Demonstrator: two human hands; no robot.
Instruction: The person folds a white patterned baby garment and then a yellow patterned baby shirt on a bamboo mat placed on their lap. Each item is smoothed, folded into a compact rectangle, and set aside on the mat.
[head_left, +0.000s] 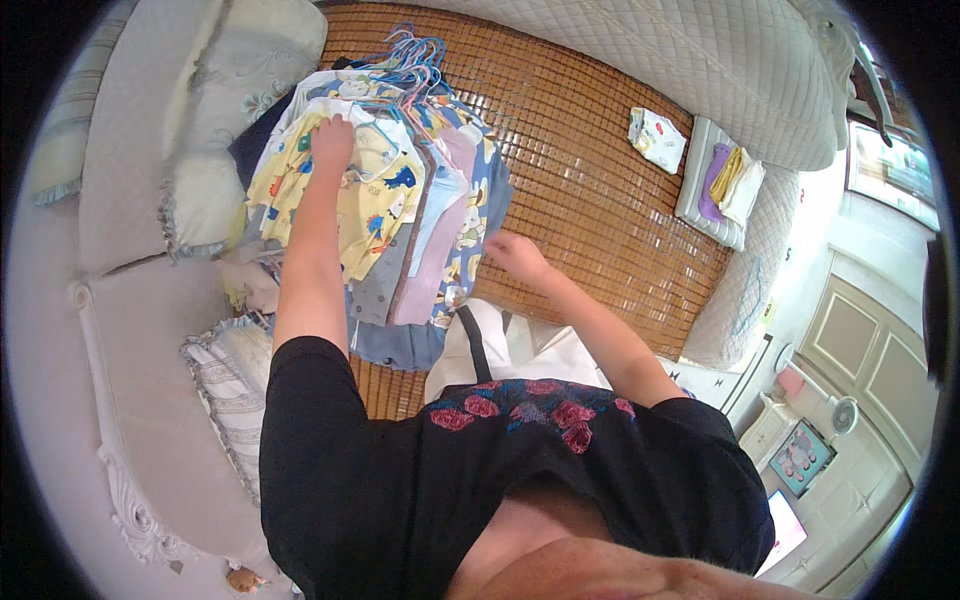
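Observation:
A pile of clothes on hangers lies on a brown bamboo mat (577, 180), with the blue and pink hanger hooks (420, 60) bunched at its top. My left hand (332, 144) is on the uppermost garment, a yellow top with a dinosaur print (375, 214), near its neckline; whether the fingers grip cloth is hard to see. A hanger shows at that neckline. Beneath and beside it lie a gray garment (375, 289), a pink garment (435, 277) and a blue patterned one (471, 232). My right hand (517, 256) hovers just right of the pile, fingers curled, with nothing visible in it.
A folded white printed garment (658, 140) lies on the mat at the right. Beside it a striped cushion (694, 187) bears folded purple, yellow and white clothes (739, 184). Cushions (240, 375) and a pale sofa (157, 405) are at the left; a blue hanger (750, 296) rests on quilted fabric.

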